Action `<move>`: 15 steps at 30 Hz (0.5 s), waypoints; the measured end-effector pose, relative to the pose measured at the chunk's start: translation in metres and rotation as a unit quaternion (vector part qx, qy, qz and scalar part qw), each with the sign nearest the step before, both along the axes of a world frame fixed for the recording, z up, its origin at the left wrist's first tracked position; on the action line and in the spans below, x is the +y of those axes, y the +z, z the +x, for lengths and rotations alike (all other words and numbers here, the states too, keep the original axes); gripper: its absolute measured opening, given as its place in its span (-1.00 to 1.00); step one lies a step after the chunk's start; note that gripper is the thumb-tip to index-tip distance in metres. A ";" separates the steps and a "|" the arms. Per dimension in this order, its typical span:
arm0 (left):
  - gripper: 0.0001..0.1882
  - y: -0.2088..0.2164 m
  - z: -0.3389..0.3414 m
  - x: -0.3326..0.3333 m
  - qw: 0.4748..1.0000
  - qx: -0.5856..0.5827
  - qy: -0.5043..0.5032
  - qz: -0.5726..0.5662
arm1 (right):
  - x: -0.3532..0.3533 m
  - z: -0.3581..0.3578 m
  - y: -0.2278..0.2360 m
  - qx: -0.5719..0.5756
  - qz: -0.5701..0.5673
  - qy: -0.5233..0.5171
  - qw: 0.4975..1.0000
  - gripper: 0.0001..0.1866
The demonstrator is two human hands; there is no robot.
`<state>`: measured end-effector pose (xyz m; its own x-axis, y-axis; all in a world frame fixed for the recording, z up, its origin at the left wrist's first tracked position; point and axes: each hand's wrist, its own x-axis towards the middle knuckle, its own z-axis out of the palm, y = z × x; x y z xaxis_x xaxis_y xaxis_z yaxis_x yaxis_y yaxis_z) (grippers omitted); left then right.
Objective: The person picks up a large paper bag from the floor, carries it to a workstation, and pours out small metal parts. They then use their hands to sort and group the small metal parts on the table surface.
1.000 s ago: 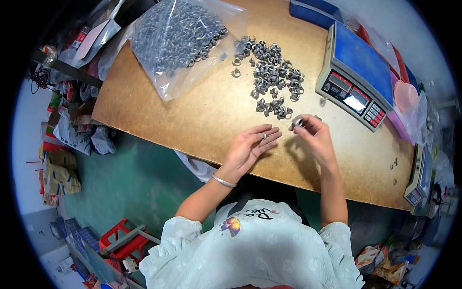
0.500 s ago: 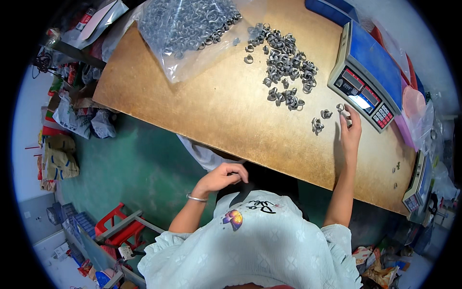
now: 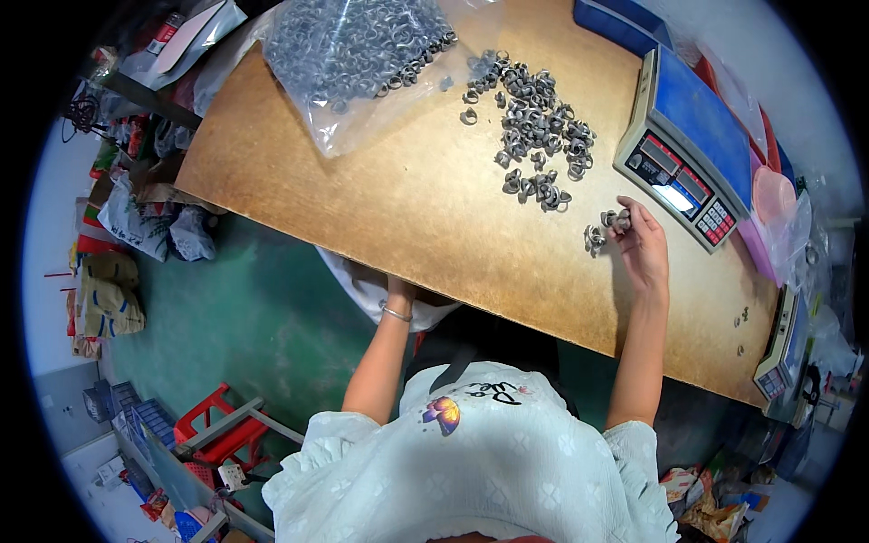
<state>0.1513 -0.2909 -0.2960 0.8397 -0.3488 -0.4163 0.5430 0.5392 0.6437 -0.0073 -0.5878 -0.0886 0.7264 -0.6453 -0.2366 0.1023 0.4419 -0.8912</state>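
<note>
Pale butterfly-print shirt [image 3: 507, 462], silver bangle [image 3: 396, 314].

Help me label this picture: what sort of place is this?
Probably a small workshop or packing room: the worktable holds a heap of grey rings, a clear plastic bag full of more, and a digital scale.

Workshop, digital scale [image 3: 701, 122], metal rings [image 3: 536, 128] (heaped)

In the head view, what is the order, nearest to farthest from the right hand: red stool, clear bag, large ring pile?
1. Large ring pile, beyond the right hand, slightly left.
2. Clear bag, farther left, upper edge.
3. Red stool, far lower left.
</note>
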 end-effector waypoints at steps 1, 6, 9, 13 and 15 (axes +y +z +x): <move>-0.53 -0.009 0.000 0.009 0.998 -0.011 -0.024 0.064 | -0.001 0.004 -0.003 0.003 0.001 0.037 0.999 -0.76; -0.64 0.013 -0.023 0.037 0.485 -0.492 -0.400 0.602 | 0.020 0.057 0.013 0.229 -0.504 0.091 0.828 -0.80; -0.69 0.037 -0.042 0.047 0.483 -0.432 -0.464 0.605 | 0.012 0.079 -0.002 0.230 -0.659 0.086 0.711 -0.84; -0.64 0.067 -0.059 0.050 0.480 -0.463 -0.486 0.565 | 0.019 0.073 0.013 0.224 -0.553 0.064 0.800 -0.89; -0.50 0.087 -0.064 0.046 0.487 -0.450 -0.512 0.547 | 0.039 0.060 0.023 0.139 -0.395 0.086 0.904 -0.86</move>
<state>0.0872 -0.2454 -0.2087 0.4734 -0.7585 -0.4479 -0.5996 -0.6500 0.4669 0.0529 -0.5485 -0.0661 0.8147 -0.5768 0.0596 -0.1846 -0.3555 -0.9163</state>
